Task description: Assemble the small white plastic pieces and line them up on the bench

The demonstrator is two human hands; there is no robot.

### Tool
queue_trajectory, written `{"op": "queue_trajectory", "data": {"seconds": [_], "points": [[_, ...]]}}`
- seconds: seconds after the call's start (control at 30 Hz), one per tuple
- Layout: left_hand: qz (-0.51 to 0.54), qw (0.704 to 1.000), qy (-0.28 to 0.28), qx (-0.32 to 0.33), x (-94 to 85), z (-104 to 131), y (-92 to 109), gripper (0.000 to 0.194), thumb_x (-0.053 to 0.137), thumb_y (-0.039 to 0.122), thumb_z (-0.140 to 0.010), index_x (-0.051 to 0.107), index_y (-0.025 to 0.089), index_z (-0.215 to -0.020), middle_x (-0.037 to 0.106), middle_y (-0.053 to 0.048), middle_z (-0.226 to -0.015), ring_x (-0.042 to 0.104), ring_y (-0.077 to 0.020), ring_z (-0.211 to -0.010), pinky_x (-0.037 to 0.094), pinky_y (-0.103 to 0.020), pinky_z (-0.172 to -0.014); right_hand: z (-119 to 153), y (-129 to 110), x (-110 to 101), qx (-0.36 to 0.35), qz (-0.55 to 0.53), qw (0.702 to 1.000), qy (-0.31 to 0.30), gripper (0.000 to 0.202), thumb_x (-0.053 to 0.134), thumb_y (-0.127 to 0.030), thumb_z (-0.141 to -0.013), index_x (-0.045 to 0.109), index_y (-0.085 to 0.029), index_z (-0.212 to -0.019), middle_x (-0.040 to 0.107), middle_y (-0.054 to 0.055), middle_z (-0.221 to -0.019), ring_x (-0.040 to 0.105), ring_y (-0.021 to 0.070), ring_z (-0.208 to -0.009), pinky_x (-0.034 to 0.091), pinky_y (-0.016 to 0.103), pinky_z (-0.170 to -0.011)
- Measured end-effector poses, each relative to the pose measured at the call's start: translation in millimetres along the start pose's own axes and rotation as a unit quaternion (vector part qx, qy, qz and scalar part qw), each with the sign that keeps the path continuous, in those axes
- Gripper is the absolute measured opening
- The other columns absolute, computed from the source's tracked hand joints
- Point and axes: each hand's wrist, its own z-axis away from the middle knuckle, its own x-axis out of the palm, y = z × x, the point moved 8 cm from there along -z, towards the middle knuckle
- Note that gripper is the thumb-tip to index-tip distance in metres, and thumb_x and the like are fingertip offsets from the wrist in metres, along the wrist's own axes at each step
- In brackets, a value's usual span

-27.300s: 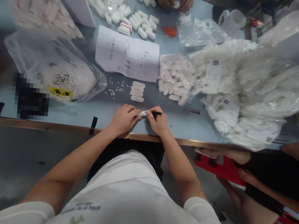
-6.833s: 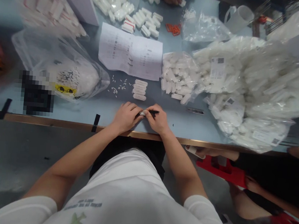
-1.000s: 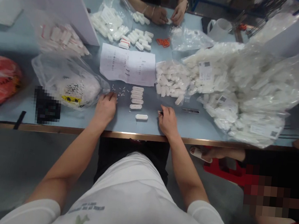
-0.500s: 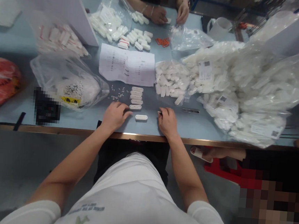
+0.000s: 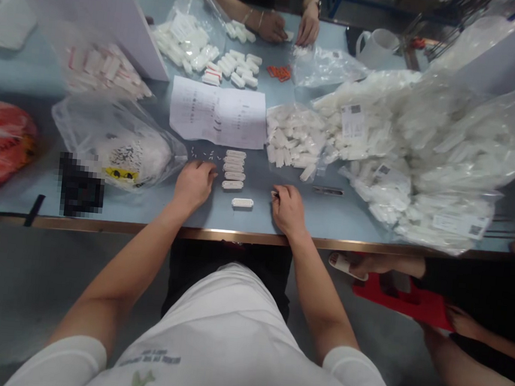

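Note:
My left hand (image 5: pixel 194 184) rests on the table over the scattered tiny white pieces (image 5: pixel 205 154). Its fingers bend down close to the thumb; whatever lies under the fingertips is hidden. A white connector block (image 5: pixel 242 203) with rows of small holes lies by itself between my hands. Behind it, several similar white blocks (image 5: pixel 234 169) form a column. To the right, my right hand (image 5: pixel 288 209) is closed, thumb against curled fingers, with a small dark bit showing at the fingertips that I cannot make out.
A printed sheet (image 5: pixel 219 113) lies beyond the column. Bags of white parts (image 5: pixel 376 125) crowd the right, with small snips (image 5: pixel 328 191) nearer. A clear bag (image 5: pixel 126 145) and an orange bag (image 5: pixel 0 149) sit left. Across the table a co-worker's hands (image 5: pixel 290 29) handle small parts.
My left hand has moved slightly away from me and left, onto the tiny pieces, and its thumb has drawn in toward the fingers. My right hand stays put.

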Motion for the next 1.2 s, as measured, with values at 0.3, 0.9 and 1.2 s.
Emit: {"op": "queue_trajectory", "data": {"seconds": [0.3, 0.9, 1.2], "points": [[0.034, 0.996, -0.039, 0.070, 16.1, -47.1, 23.0, 0.034, 0.046, 0.014, -0.086, 0.071, 0.020, -0.108, 0.072, -0.011, -0.096, 0.065, -0.0268, -0.092, 0.049, -0.040, -0.081, -2.0, 0.7, 0.8, 0.006, -0.030, 0.999, -0.015, 0.034, 0.042, -0.024, -0.095, 0.065, -0.016, -0.119, 0.062, 0.017, -0.111, 0.056, 0.0283, -0.104, 0.046, 0.046, -0.096], [-0.017, 0.994, -0.065, 0.087, 15.4, -67.9, 4.5, 0.033, 0.047, 0.014, -0.081, 0.075, 0.019, -0.096, 0.070, -0.012, -0.101, 0.063, -0.0271, -0.100, 0.048, -0.037, -0.089, -4.1, 0.4, -0.1, 0.001, -0.028, 1.000, -0.007, 0.032, 0.044, -0.023, -0.094, 0.068, -0.017, -0.114, 0.064, 0.016, -0.108, 0.058, 0.0266, -0.100, 0.047, 0.042, -0.092], [-0.022, 0.996, -0.037, 0.077, 11.9, -80.7, 5.3, 0.052, 0.045, 0.007, -0.078, 0.066, 0.016, -0.124, 0.067, -0.015, -0.121, 0.057, -0.0292, -0.118, 0.041, -0.042, -0.104, -3.9, -0.5, -0.6, 0.004, -0.025, 1.000, -0.006, 0.032, 0.043, -0.025, -0.095, 0.068, -0.018, -0.114, 0.064, 0.015, -0.109, 0.058, 0.0268, -0.101, 0.047, 0.043, -0.093]]}}
